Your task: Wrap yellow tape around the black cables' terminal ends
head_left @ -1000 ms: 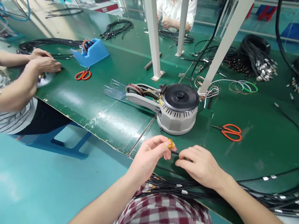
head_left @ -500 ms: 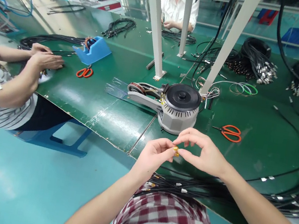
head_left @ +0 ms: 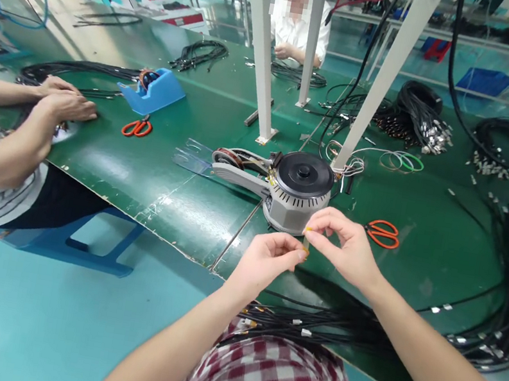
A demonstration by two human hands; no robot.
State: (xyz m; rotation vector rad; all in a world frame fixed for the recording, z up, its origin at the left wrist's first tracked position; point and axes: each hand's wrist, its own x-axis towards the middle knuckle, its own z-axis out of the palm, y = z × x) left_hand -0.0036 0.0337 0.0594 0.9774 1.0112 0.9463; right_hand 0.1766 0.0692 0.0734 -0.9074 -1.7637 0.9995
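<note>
Two hands meet above the near table edge; the left hand [head_left: 267,261] pinches the lower end of an amber tape strip [head_left: 307,243], and the right hand [head_left: 347,245] nips its top end between thumb and forefinger; half a second ago they met side by side, now the right sits higher and both are closer to the grey tape dispenser [head_left: 298,191]; the strip is small, narrow, yellowish and held upright in the air; black cables [head_left: 311,320] lie beneath on the green table [head_left: 163,182]; orange scissors [head_left: 383,233] rest just beyond the right hand.
</note>
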